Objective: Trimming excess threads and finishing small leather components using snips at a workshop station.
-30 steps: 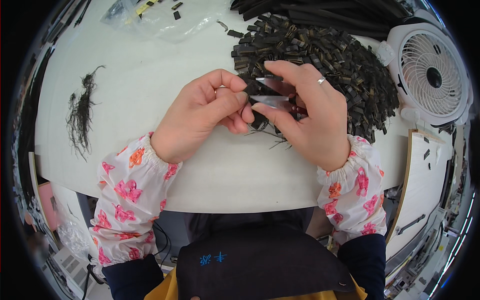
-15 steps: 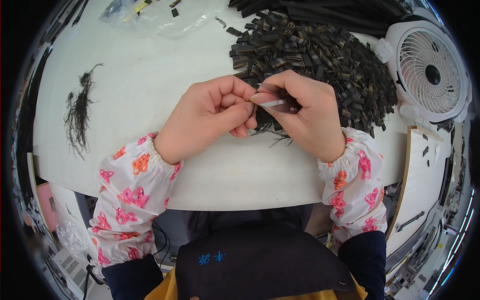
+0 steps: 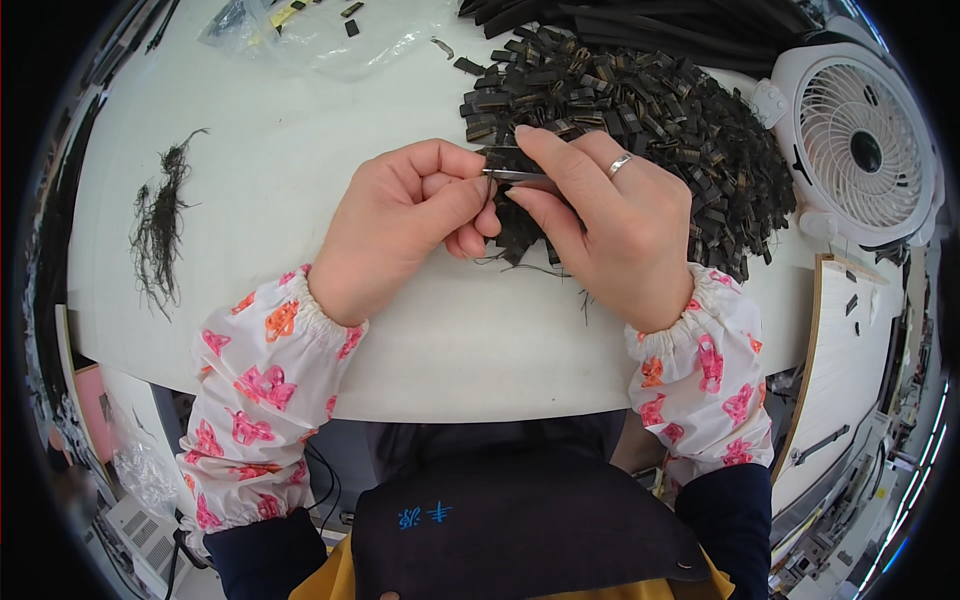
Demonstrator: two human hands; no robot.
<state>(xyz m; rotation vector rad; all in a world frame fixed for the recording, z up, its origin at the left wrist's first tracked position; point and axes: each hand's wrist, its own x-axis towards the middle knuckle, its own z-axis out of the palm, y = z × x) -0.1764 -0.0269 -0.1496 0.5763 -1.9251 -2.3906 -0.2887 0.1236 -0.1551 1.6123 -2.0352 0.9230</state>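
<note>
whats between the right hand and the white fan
Part of the pile of small black pieces lies between the right hand and the white fan, as the head view shows.

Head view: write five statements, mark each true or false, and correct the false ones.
1. The right hand holds a two-bladed metal cutting tool. True.
2. A tangle of thin black threads lies left of the left hand. True.
3. The right hand is bare of jewellery. False: it wears a silver-coloured metal ring.
4. A round white fan stands right of the heap of small black pieces. True.
5. The person's arms are bare. False: white fabric sleeve covers with pink and orange patterns are worn.
</note>
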